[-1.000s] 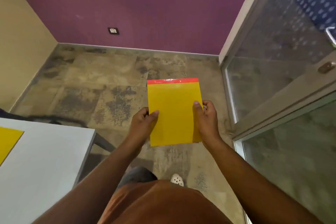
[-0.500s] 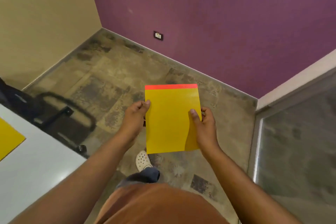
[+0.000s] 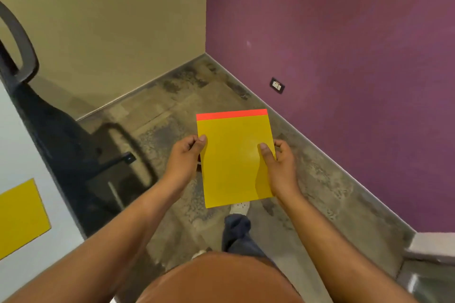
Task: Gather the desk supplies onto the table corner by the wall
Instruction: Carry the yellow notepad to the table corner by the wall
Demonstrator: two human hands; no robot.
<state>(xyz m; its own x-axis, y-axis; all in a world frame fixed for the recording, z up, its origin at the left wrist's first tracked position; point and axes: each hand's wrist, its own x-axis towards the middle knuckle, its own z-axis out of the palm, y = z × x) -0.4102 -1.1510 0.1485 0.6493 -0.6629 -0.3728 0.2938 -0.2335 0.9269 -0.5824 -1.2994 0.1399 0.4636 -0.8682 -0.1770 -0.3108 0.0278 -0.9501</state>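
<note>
Now both hands, left hand (image 3: 186,157) and right hand (image 3: 279,165), are pinching the pad (image 3: 234,160) by its side edges, holding it over the floor, long axis pointing away, while the bench (image 3: 22,155) is sitting off left, nearer the left hand.

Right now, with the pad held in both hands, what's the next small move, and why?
Probably carry the yellow pad leftward toward the white table. Both the left hand and right hand grip it over bare floor, while another yellow pad already lies on the table.
</note>
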